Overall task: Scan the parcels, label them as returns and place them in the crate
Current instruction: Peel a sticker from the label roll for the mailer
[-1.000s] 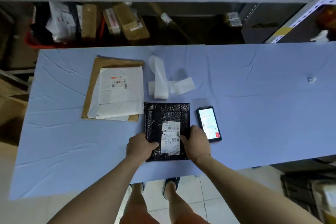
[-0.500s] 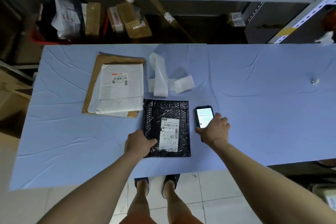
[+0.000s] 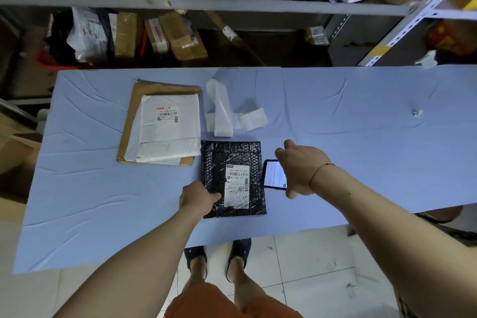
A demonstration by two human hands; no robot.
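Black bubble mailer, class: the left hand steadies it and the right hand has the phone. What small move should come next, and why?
Probably bring the phone, gripped in the right hand, over the white barcode label on the black bubble mailer. The label faces up, the left hand pins the mailer's near edge, and the screen is lit, so scanning looks next.

Phone (image 3: 274,174) just right of bubble mailer (image 3: 232,162); stacked parcels (image 3: 165,124) behind-left
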